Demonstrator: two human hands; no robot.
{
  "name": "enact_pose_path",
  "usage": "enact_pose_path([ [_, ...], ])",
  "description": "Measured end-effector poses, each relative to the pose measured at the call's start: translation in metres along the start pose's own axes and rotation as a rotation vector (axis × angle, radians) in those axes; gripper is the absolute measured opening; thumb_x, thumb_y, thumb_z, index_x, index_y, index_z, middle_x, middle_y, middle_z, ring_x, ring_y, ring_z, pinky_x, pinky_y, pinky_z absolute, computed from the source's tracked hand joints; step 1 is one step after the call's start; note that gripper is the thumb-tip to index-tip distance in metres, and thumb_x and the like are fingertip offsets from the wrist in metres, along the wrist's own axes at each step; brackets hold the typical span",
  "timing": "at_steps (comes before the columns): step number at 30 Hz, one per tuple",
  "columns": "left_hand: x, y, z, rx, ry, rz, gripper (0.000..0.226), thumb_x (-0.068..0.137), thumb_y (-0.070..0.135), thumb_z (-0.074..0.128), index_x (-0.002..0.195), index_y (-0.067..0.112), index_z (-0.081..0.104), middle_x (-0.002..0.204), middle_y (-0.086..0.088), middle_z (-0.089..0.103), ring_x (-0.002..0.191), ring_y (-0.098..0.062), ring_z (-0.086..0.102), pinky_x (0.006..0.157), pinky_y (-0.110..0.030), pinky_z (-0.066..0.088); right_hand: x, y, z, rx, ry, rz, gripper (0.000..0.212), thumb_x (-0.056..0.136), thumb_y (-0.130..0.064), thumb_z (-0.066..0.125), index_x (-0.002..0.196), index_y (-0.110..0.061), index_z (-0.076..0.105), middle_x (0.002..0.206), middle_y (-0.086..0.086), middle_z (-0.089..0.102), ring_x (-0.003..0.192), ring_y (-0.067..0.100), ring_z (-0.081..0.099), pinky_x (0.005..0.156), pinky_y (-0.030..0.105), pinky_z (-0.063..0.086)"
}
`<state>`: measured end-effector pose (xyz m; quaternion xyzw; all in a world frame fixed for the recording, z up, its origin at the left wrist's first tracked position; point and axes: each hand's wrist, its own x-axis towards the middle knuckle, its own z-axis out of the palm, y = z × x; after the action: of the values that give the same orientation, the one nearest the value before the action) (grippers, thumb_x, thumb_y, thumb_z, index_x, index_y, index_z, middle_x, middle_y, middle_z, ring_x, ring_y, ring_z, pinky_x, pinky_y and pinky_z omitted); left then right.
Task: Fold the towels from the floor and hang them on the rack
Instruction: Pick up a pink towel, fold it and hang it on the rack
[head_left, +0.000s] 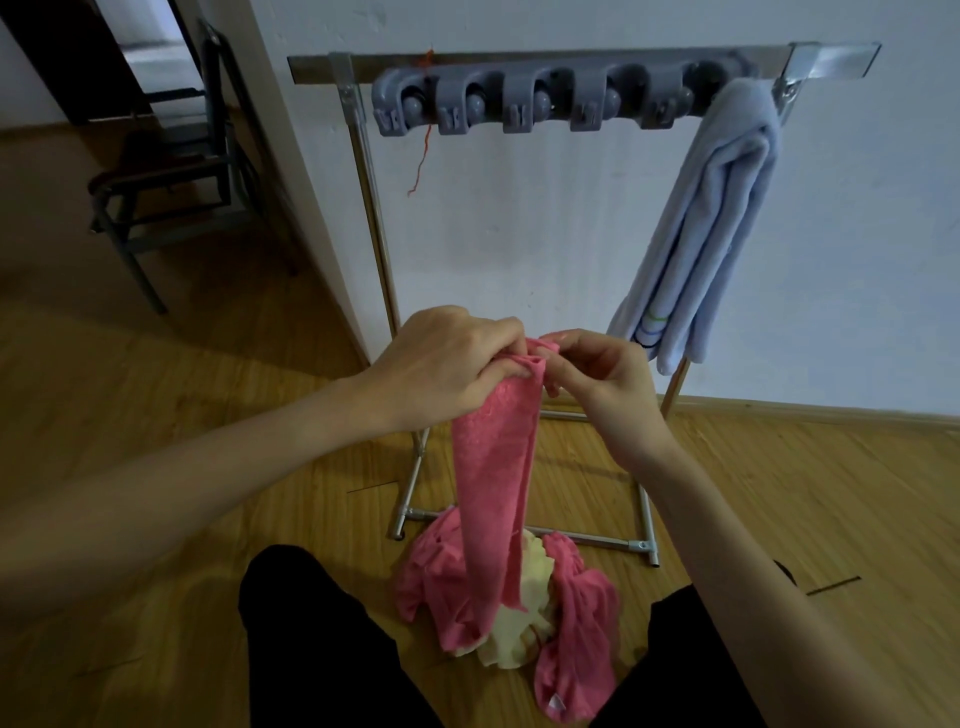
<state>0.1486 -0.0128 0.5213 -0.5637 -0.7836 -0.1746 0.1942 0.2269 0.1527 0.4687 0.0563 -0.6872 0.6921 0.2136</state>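
Left grip (447, 364) and right grip (597, 384) pinched shut (fingertips together).

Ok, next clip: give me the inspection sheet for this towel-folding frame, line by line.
Surface: wooden floor, bare apart from the towel pile and rack feet.
Job's things: pink towel held up, hanging in a narrow strip; more pink cloth and a cream towel heaped on the floor below; light blue towel already hung at the right end of the rack.
Clutter: red thread dangling from the rack; grey clip holder on its top bar.
Hands: left hand and right hand both pinch the pink towel's top edge.
Cables: nothing seen.
Surroundings: white wall behind; dark chair at left.
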Motion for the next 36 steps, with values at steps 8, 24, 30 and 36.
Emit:
enact_pose_path([
  [8,-0.002,0.000,0.003,-0.103,-0.010,-0.138,0.024,0.087,0.034,0.066,0.093,0.019,0.049,0.070,0.005,0.066,0.056,-0.009,0.060,0.048,-0.022,0.046,-0.003,-0.007,-0.007,0.016,-0.148,0.007,0.025,0.084,0.007,0.062,0.109,0.009,0.064,0.103,0.021,0.068,0.094,0.025,0.065,0.082,0.032,0.055],
  [24,-0.037,-0.012,0.015,-0.715,0.030,-0.387,0.072,0.059,0.035,0.087,0.118,0.012,0.053,0.115,0.000,0.059,0.106,-0.013,0.059,0.090,-0.027,0.049,0.007,-0.010,-0.015,-0.010,-0.164,-0.026,0.016,0.087,0.013,0.057,0.089,0.000,0.067,0.078,-0.005,0.069,0.070,0.006,0.061,0.063,0.017,0.050],
  [30,-0.033,-0.005,0.018,-0.981,0.075,-0.512,0.020,0.071,0.006,0.076,0.090,0.008,0.069,0.082,0.005,0.071,0.080,-0.009,0.068,0.075,-0.018,0.053,0.008,-0.015,-0.017,-0.054,-0.129,-0.005,0.020,0.087,0.012,0.056,0.096,-0.001,0.067,0.083,-0.002,0.071,0.069,0.000,0.061,0.061,0.013,0.046],
  [36,-0.011,0.003,0.019,-0.756,0.286,-0.442,0.014,0.078,0.012,0.076,0.086,0.002,0.069,0.080,-0.007,0.069,0.073,-0.016,0.067,0.068,-0.024,0.056,0.008,-0.020,-0.028,-0.139,-0.092,0.041,0.027,0.084,0.001,0.062,0.112,0.004,0.065,0.089,0.004,0.070,0.068,0.001,0.059,0.060,0.015,0.044],
])
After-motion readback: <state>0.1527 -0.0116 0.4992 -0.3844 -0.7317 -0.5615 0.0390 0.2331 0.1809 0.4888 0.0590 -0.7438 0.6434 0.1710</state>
